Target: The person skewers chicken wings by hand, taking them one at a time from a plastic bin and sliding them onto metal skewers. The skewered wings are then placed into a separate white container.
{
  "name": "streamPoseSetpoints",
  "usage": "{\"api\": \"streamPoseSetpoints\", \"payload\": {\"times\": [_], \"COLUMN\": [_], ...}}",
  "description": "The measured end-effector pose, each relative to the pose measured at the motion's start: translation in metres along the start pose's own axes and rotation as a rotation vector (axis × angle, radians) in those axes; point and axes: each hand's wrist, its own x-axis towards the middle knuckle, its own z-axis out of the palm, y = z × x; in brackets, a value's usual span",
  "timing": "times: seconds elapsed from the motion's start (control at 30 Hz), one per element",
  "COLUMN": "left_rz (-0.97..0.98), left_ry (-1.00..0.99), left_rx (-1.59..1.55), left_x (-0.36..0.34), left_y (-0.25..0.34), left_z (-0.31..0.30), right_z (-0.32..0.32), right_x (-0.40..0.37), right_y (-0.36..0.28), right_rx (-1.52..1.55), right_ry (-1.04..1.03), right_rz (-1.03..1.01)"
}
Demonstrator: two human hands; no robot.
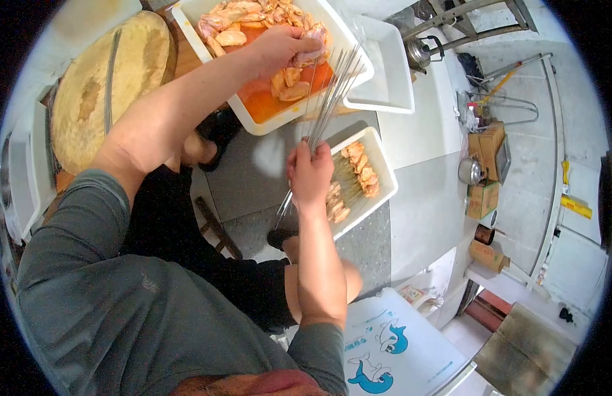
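Observation:
My left hand (293,49) is closed in a pinch on a pale, raw chicken wing (310,54) over the white tub (252,127). In that tub, marinated chicken wings (237,12) lie in orange-red liquid. Wrapped round a bundle of thin metal skewers (332,96) is my right hand (310,173), just below the tub's near corner. The skewers fan upward, and one reaches up close to the wing in my left hand. Beside my right hand stands a smaller white tray (388,178) with threaded chicken pieces (362,173) on skewers.
Another white tub (392,72) adjoins the chicken tub on the right. At the left lies a round wooden chopping block (88,92). A lid with blue dolphin drawings (392,340) is low in view. Kettles (471,171) and cardboard boxes (484,198) stand along the right.

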Motion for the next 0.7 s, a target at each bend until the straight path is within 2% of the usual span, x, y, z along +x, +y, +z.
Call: {"api": "streamPoseSetpoints", "payload": {"times": [0.17, 0.47, 0.6, 0.67, 0.7], "left_rz": [-0.048, -0.106, -0.126, -0.154, -0.153], "left_ry": [-0.070, -0.076, -0.098, -0.141, -0.136], "left_rx": [-0.086, -0.070, -0.005, 0.107, 0.061], "left_x": [0.000, -0.016, -0.015, -0.008, -0.009], "left_y": [-0.004, 0.001, 0.000, -0.010, -0.009], "left_z": [0.002, 0.014, 0.012, 0.006, 0.006], "right_z": [0.004, 0.008, 0.009, 0.010, 0.010], "right_x": [0.003, 0.015, 0.022, 0.027, 0.028], "right_y": [0.004, 0.001, 0.004, 0.000, -0.003], "right_rx": [0.020, -0.016, 0.029, -0.035, -0.067], "right_ry": [0.035, 0.075, 0.056, 0.078, 0.090], "right_rz": [-0.020, -0.116, -0.144, -0.146, -0.145]}}
